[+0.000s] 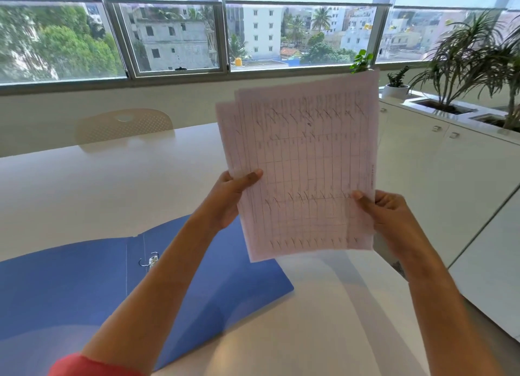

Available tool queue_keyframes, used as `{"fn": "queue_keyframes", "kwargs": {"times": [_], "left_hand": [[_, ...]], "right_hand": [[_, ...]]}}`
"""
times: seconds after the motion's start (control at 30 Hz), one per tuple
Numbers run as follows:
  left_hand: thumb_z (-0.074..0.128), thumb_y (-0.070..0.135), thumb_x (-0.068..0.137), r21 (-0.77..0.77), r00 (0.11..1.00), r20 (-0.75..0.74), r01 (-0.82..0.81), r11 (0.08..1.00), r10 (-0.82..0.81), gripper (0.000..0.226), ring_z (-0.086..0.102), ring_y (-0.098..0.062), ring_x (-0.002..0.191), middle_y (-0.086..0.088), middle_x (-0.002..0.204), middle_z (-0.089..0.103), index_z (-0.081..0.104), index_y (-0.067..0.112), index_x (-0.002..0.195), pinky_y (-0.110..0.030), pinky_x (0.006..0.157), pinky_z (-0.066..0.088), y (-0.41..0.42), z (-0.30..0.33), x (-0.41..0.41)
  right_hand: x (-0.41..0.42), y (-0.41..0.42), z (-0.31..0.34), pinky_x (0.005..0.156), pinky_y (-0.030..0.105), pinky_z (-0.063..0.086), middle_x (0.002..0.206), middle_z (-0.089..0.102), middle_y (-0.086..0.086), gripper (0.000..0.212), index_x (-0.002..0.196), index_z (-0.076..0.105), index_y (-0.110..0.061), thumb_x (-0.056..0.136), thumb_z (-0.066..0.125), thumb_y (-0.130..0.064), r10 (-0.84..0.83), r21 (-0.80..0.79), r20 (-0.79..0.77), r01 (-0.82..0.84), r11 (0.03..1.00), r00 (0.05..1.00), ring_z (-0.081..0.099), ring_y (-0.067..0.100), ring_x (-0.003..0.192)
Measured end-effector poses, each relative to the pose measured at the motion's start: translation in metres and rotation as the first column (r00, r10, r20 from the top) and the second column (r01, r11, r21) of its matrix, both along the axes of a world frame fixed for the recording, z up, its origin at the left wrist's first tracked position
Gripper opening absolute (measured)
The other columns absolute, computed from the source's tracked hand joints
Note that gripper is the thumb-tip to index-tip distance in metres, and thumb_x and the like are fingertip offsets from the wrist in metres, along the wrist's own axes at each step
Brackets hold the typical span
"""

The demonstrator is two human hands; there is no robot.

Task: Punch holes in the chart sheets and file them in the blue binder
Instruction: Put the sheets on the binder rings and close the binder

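A few white chart sheets (304, 164) with ruled grids and handwritten marks are held upright in the air above the table, slightly fanned apart. My left hand (233, 195) pinches their lower left edge, thumb on the front. My right hand (385, 215) pinches the lower right edge the same way. The blue binder (70, 285) lies open and flat on the white table (112, 184) below my left arm, its metal ring clip (150, 259) showing at the spine. No hole punch is in view.
A beige chair (123, 126) stands at the table's far side. White cabinets (439, 156) run along the right, topped with potted plants (467, 66). A wide window spans the back wall.
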State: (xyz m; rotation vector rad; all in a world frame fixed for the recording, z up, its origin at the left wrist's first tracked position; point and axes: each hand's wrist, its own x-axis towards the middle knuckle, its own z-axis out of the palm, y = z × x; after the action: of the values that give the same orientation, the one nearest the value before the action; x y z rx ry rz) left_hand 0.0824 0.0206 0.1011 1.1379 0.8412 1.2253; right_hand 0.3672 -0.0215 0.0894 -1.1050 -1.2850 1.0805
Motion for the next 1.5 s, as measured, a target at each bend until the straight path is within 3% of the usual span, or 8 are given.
{"fn": "queue_keyframes", "kwargs": {"times": [0.17, 0.37, 0.53, 0.73, 0.87, 1.13, 1.37, 1.5], "left_hand": [[0.07, 0.024, 0.074, 0.053, 0.989, -0.148, 0.012, 0.999, -0.004, 0.028, 0.067, -0.032, 0.1, -0.009, 0.101, 0.072, 0.069, 0.01, 0.099, -0.047, 0.085, 0.056, -0.017, 0.002, -0.013], [0.068, 0.008, 0.082, 0.175, 0.981, -0.174, -0.054, 0.983, 0.085, 0.022, 0.067, -0.028, 0.1, -0.003, 0.1, 0.073, 0.069, 0.018, 0.101, -0.05, 0.088, 0.054, -0.037, -0.002, -0.019], [0.069, 0.014, 0.076, 0.251, 0.979, -0.095, -0.154, 0.956, 0.183, 0.024, 0.068, -0.022, 0.095, 0.005, 0.094, 0.073, 0.072, 0.033, 0.089, -0.04, 0.08, 0.058, -0.052, -0.008, -0.026], [0.07, 0.004, 0.081, 0.161, 0.936, -0.186, -0.271, 0.949, 0.299, 0.021, 0.066, -0.029, 0.095, 0.007, 0.086, 0.074, 0.071, 0.024, 0.087, -0.04, 0.078, 0.057, -0.058, -0.055, -0.023], [0.066, 0.004, 0.085, 0.216, 0.914, -0.168, -0.332, 0.918, 0.37, 0.025, 0.069, -0.008, 0.083, 0.015, 0.082, 0.073, 0.068, 0.028, 0.086, -0.03, 0.074, 0.059, -0.06, -0.047, -0.023], [0.061, 0.009, 0.089, 0.15, 0.891, -0.25, -0.35, 0.924, 0.378, 0.02, 0.066, -0.018, 0.088, 0.011, 0.085, 0.072, 0.067, 0.028, 0.087, -0.041, 0.081, 0.057, -0.06, -0.065, -0.022], [0.066, 0.009, 0.086, -0.056, 0.875, 0.021, -0.482, 0.874, 0.484, 0.01, 0.068, -0.026, 0.091, -0.005, 0.094, 0.072, 0.067, 0.013, 0.095, -0.04, 0.075, 0.056, -0.05, -0.054, -0.024], [0.068, 0.008, 0.084, -0.216, 0.838, 0.251, -0.439, 0.872, 0.484, 0.024, 0.065, -0.029, 0.104, -0.008, 0.108, 0.071, 0.066, 0.015, 0.107, -0.05, 0.087, 0.052, -0.045, -0.05, -0.017]], "right_hand": [[-0.018, 0.005, -0.003, 0.093, 0.049, 0.052, 0.11, 0.073, 0.011, 0.091, 0.114, 0.067, -0.001, 0.043, 0.091, -0.053, 0.072, 0.001, -0.081, -0.072, 0.997, 0.994, 0.069, 0.031, 0.104], [-0.048, -0.002, -0.006, 0.083, 0.043, 0.057, 0.089, 0.077, -0.009, 0.014, 0.093, 0.07, -0.018, 0.08, 0.073, -0.017, 0.044, 0.101, -0.013, -0.042, 0.994, 0.999, 0.073, 0.014, 0.085], [-0.064, -0.009, -0.008, 0.071, 0.031, 0.055, 0.088, 0.075, -0.014, 0.011, 0.091, 0.067, -0.02, 0.083, 0.072, -0.015, 0.007, 0.177, -0.052, 0.003, 0.984, 0.999, 0.072, 0.014, 0.082], [-0.089, -0.007, -0.031, 0.084, 0.053, 0.057, 0.097, 0.072, -0.005, 0.019, 0.094, 0.066, -0.028, 0.081, 0.075, -0.018, -0.016, 0.053, 0.071, 0.012, 0.999, 0.997, 0.068, 0.022, 0.091], [-0.09, -0.008, -0.025, 0.079, 0.042, 0.057, 0.097, 0.07, -0.007, 0.015, 0.092, 0.064, -0.029, 0.082, 0.073, -0.022, -0.04, 0.084, 0.047, 0.036, 0.996, 0.998, 0.066, 0.02, 0.088], [-0.1, -0.008, -0.044, 0.076, 0.037, 0.056, 0.097, 0.069, -0.003, 0.017, 0.092, 0.063, -0.031, 0.085, 0.071, -0.018, -0.063, -0.025, 0.068, 0.065, 0.998, 0.996, 0.064, 0.026, 0.091], [-0.071, -0.009, -0.032, 0.075, 0.034, 0.059, 0.087, 0.077, 0.0, 0.009, 0.082, 0.076, -0.024, 0.077, 0.075, -0.016, 0.14, -0.057, 0.101, -0.135, 0.989, 0.985, 0.072, 0.026, 0.087], [-0.065, -0.012, -0.034, 0.077, 0.033, 0.06, 0.096, 0.075, 0.013, 0.02, 0.088, 0.076, -0.01, 0.072, 0.068, -0.003, 0.2, -0.035, -0.316, -0.222, 0.974, 0.927, 0.068, 0.038, 0.1]]}}
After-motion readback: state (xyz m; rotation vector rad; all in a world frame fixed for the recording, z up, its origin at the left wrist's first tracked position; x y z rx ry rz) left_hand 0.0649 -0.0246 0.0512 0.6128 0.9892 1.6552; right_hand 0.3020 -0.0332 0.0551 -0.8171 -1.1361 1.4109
